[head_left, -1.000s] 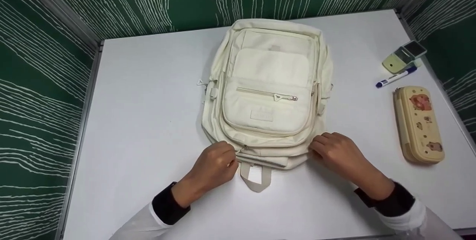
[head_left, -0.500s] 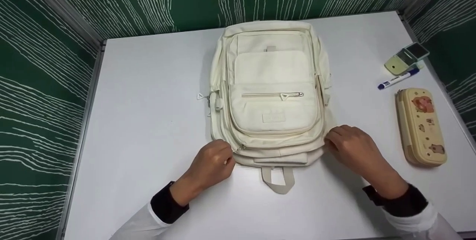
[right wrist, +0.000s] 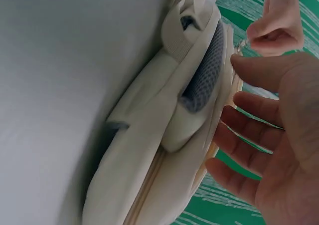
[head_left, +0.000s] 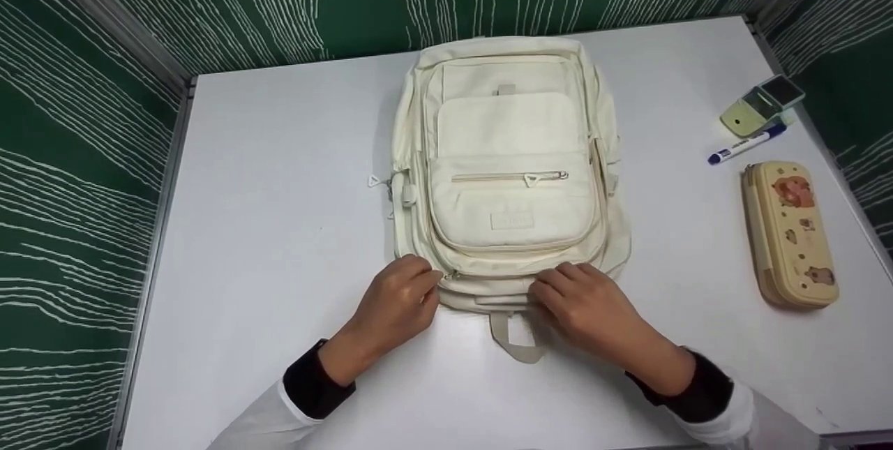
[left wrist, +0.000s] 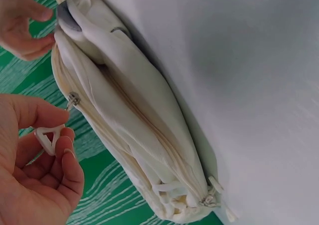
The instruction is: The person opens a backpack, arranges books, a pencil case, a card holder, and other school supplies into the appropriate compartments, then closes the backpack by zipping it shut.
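A cream backpack (head_left: pixel 513 125) lies front side up on the white table, its grab handle (head_left: pixel 518 351) toward me. At its near left corner, my left hand (head_left: pixel 398 300) pinches a white triangular zipper pull (left wrist: pixel 43 143), attached to a metal slider (left wrist: pixel 74 98) on the bag's edge. My right hand (head_left: pixel 586 310) is at the near edge, right of the left hand. In the right wrist view its fingers (right wrist: pixel 249 122) are spread and loosely bent beside the zipper edge, gripping nothing; whether they touch the fabric is hard to tell. A grey mesh strap (right wrist: pixel 204 78) shows underneath.
To the right lies a yellow pencil case (head_left: pixel 792 234) with animal prints. Beyond it are a white-and-blue marker (head_left: pixel 746 144) and a small green device with a dark screen (head_left: pixel 762 107). Green walls with white streaks border the table (head_left: pixel 279 227).
The backpack has straightened and its near end has shifted right. My right hand first moved right, then came left along the near edge toward my left hand, which keeps its pinch.
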`<state>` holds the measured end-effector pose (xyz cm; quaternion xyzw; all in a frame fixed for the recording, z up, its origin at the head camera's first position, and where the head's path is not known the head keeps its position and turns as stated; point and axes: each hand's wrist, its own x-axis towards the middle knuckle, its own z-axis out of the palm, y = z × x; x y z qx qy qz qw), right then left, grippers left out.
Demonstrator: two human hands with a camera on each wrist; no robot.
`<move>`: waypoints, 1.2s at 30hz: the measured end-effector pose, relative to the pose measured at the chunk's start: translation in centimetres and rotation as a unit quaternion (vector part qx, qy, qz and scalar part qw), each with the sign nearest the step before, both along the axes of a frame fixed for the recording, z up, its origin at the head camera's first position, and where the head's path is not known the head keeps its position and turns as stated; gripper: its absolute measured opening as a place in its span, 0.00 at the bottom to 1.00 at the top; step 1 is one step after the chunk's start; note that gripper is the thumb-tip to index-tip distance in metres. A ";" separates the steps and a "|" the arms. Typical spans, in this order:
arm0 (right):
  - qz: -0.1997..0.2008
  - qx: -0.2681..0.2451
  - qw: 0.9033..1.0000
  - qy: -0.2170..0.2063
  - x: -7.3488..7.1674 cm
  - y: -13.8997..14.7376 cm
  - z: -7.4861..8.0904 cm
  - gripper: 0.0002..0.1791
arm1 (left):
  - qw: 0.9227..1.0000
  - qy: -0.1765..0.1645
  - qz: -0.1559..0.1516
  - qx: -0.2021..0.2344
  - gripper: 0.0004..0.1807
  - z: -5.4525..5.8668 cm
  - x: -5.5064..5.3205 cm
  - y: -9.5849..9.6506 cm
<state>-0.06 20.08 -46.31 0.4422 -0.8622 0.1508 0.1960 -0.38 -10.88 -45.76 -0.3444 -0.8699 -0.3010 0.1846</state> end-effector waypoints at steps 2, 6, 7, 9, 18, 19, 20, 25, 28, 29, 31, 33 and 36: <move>0.006 0.010 1.000 0.011 -0.1 -0.5 -0.1 0.06 | 1.000 -0.003 0.001 0.001 0.11 0.0 0.0 0.0; 0.012 0.021 0.999 0.027 -0.2 -0.9 -0.4 0.09 | 1.000 -0.008 -0.001 0.007 0.11 -0.2 0.0 0.0; 0.012 0.022 0.999 0.025 -0.3 -0.9 -0.5 0.09 | 1.000 -0.007 -0.002 0.008 0.11 -0.2 -0.1 -0.1; 0.011 0.024 0.999 0.021 -0.3 -0.9 -0.6 0.07 | 1.000 -0.005 -0.004 0.013 0.11 -0.3 -0.1 -0.1; -0.005 0.058 0.997 0.042 -0.3 -1.1 -0.8 0.16 | 1.000 -0.004 -0.006 0.023 0.11 -0.6 -0.3 -0.3; -0.006 0.061 0.997 0.048 -0.3 -1.1 -0.8 0.17 | 1.000 -0.003 -0.006 0.023 0.11 -0.7 -0.3 -0.3; -0.007 0.063 0.997 0.052 -0.3 -1.2 -0.9 0.18 | 1.000 -0.003 -0.005 0.022 0.11 -0.7 -0.4 -0.4; -0.007 0.064 0.996 0.068 -0.4 -1.3 -1.0 0.21 | 1.000 -0.013 0.013 0.021 0.11 -0.6 -1.0 -0.9; -0.005 0.062 0.996 0.066 -0.4 -1.3 -0.9 0.22 | 0.999 -0.035 0.026 0.023 0.10 -0.5 -1.7 -1.4; -0.004 0.062 0.996 0.065 -0.4 -1.3 -0.9 0.21 | 0.998 -0.043 0.029 0.021 0.10 -0.4 -1.9 -1.5; 0.000 0.060 0.996 0.062 -0.4 -1.2 -0.9 0.18 | 0.998 -0.057 0.036 0.016 0.10 -0.3 -2.4 -1.8; 0.008 0.055 0.997 0.058 -0.4 -1.2 -0.9 0.15 | 0.997 -0.064 0.043 0.009 0.10 -0.1 -3.0 -2.0; 0.020 0.045 0.997 0.051 -0.4 -1.0 -0.8 0.12 | 0.996 -0.066 0.053 -0.002 0.11 0.1 -4.0 -2.2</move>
